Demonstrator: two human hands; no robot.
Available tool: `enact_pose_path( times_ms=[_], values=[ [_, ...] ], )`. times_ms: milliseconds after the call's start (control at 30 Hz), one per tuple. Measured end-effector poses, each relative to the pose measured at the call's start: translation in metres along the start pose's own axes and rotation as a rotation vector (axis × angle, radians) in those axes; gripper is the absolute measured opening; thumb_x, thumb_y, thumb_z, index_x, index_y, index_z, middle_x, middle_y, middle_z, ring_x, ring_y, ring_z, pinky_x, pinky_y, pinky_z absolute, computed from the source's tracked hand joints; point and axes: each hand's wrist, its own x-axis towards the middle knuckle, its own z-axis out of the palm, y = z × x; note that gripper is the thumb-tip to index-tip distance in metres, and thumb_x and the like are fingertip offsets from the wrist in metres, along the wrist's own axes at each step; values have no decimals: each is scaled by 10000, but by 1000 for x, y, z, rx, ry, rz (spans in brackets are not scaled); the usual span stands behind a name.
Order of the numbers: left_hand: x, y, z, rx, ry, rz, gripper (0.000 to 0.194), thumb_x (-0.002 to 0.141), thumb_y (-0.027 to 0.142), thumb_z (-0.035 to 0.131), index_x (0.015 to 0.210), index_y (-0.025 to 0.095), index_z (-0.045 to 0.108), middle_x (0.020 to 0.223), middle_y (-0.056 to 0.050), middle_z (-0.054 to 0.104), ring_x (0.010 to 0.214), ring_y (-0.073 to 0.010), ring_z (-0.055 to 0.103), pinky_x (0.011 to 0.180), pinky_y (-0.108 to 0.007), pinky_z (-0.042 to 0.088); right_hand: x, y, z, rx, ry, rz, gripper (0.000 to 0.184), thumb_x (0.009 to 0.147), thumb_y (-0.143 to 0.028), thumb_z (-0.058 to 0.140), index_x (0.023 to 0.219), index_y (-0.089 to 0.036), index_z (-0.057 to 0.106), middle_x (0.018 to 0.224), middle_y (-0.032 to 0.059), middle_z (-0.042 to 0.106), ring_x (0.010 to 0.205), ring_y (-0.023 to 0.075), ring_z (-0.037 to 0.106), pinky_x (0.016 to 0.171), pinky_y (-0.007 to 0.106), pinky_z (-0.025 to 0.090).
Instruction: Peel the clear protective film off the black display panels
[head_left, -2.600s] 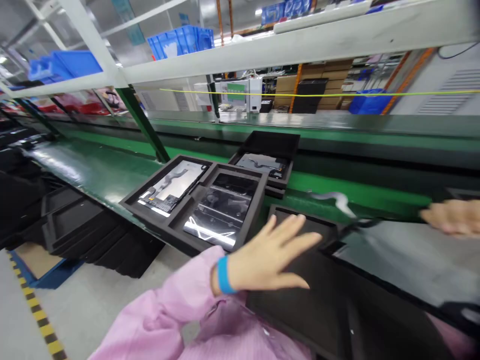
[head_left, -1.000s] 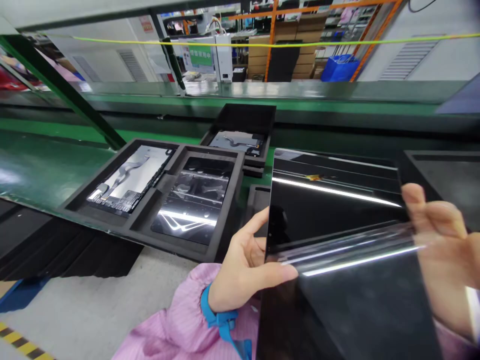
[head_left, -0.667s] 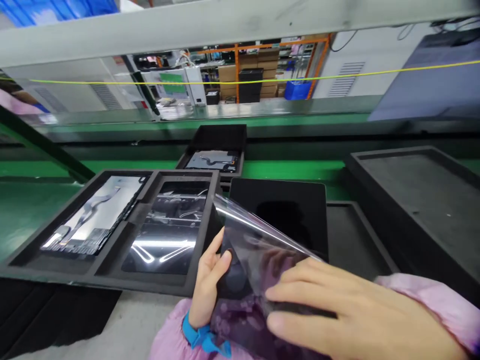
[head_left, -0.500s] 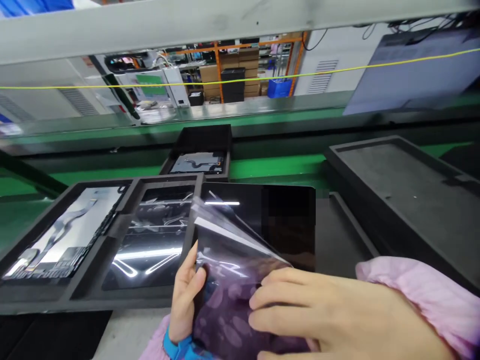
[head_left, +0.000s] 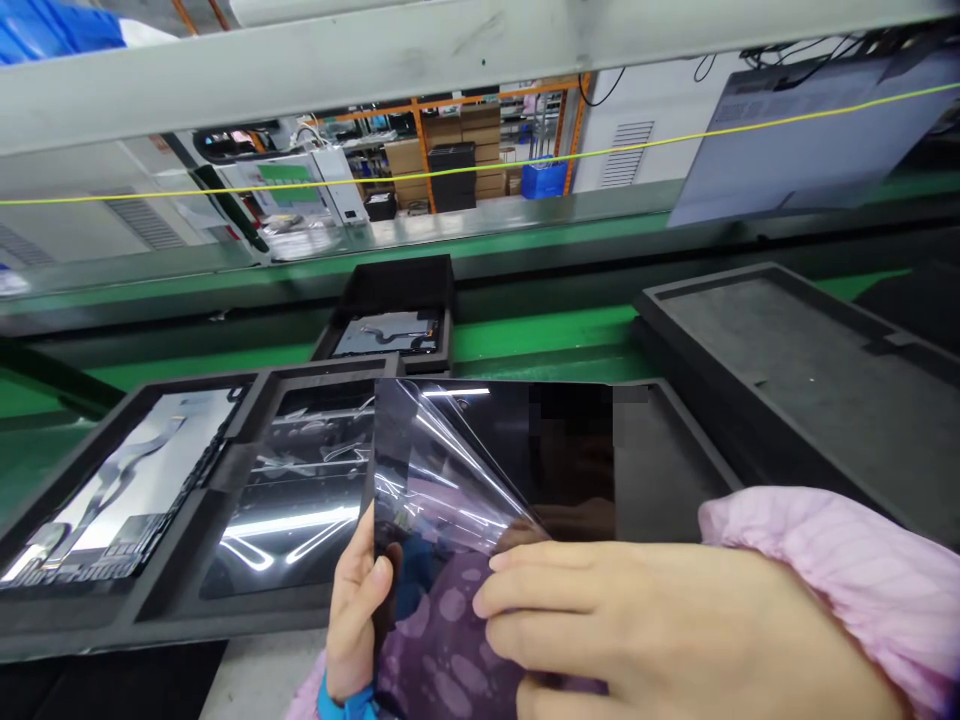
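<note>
- Far left: twin tray, with ribbon panel in left compartment and glass in right; kept apart by divider, presumably against rubbing.
- Beyond, farther back: rear tray, with small panel inside; probably walled in against sliding.
- Left hand: closed round left edge of screen, thumb on near face, remaining fingers mostly hidden behind; apparently placed at the edge to steady while leaving the face accessible. Wrist low, upright, with blue band.
- In the middle: screen, held upright in front of trays, face toward camera, likely for a clear view of the surface. Partly covered by film, with a diagonal fold across the upper part and pale blotches lower down.
- Right hand: laid across lower right of screen, palm inward, back toward camera, fingers slightly bent and pointing left. Fingertips at the film, near lower end of fold, apparently to control it; cannot tell whether pinching or only pressing. Thumb not clearly visible. Forearm angled in from right, in pink sleeve.
- Behind screen, to right: low tray; farther right, large tray, set beside.
</note>
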Motion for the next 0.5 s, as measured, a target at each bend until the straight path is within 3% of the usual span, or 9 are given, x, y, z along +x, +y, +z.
enact_pose_path(
  times_ms=[100,200,300,367,433,500],
  values=[
    [-1,1,3,-39,-25,9,551,613,409,804,1138,295,682,1124,14,715,1151,-248,602,1024,-306,455,-4,7,-2,-2,-24,-66,249,767,-302,547,804,-77,645,887,118,582,979,242,521,1037,358,420],
    [0,2,6,-42,-31,-10,500,668,406,770,1140,264,685,1124,1,716,1248,-256,527,1089,-317,388,-9,13,-6,24,39,-14,118,681,-147,559,729,-71,636,957,153,604,1105,244,513,1042,296,429],
    [7,3,10,16,-52,-23,377,721,363,739,1081,253,714,1166,7,698,1343,-227,418,1134,-287,316,-15,28,-17,122,125,62,62,765,-60,570,731,-81,617,1021,148,624,1180,199,502,1031,258,440],
    [15,1,14,42,-103,-49,300,748,347,722,1036,262,730,1200,19,681,1356,-215,399,1144,-285,303,-17,45,-25,206,177,102,122,819,-106,625,703,-112,586,993,116,646,1132,166,545,977,252,478],
    [24,-2,18,49,-169,-60,260,768,344,706,1012,261,737,1226,19,665,1353,-216,404,1151,-299,300,-18,65,-28,233,289,153,194,811,-166,673,663,-144,549,930,75,663,1040,148,596,907,259,511],
    [31,-7,21,55,-200,-37,262,783,346,687,1022,252,733,1239,8,657,1345,-228,417,1154,-331,304,-16,82,-24,208,483,238,263,809,-195,675,614,-165,501,846,43,665,994,158,617,858,281,518]
  ],
)
